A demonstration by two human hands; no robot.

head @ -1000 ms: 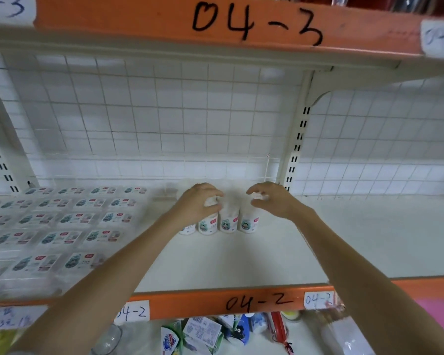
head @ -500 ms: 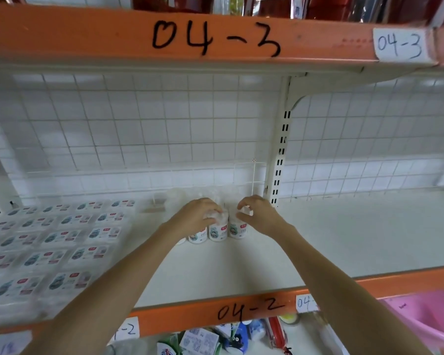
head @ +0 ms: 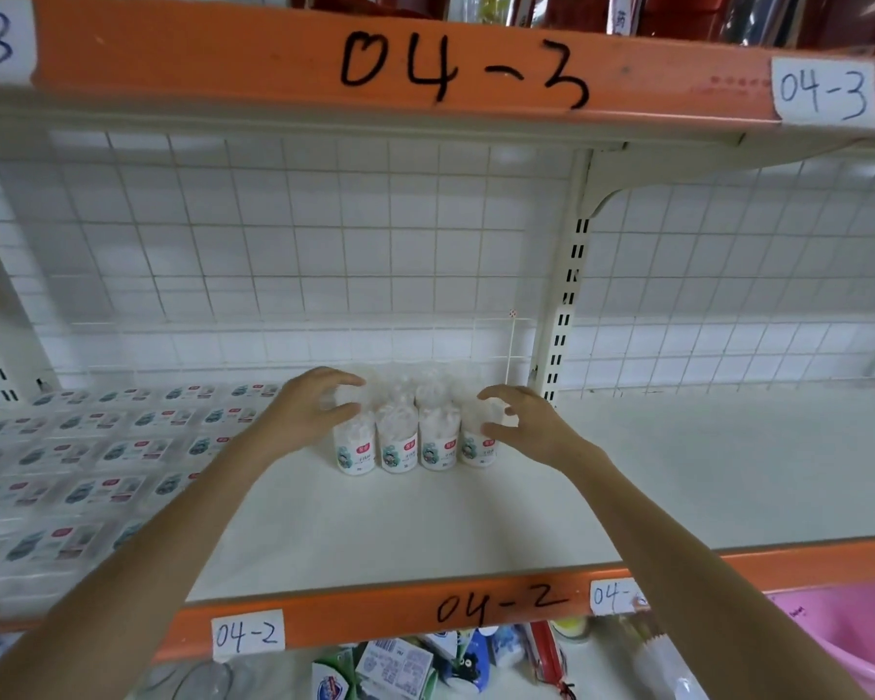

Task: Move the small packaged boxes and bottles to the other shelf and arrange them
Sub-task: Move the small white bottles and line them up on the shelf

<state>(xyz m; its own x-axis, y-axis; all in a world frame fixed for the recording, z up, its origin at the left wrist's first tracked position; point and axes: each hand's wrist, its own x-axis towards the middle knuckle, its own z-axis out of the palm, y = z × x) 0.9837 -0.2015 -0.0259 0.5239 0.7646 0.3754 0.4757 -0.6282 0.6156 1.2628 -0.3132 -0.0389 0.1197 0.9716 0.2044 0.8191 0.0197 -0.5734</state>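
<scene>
Four clear bottles (head: pixel 404 437) of white stuff, your left hand (head: pixel 308 411) and right hand (head: pixel 531 427) cupping the row's ends, fingers curled.

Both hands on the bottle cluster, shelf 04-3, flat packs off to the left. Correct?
Not quite: the head view shows the bottles standing on the shelf marked 04-2; 04-3 is the beam above. The left hand and right hand do flank the cluster, and the flat packs do lie to the left.
</scene>
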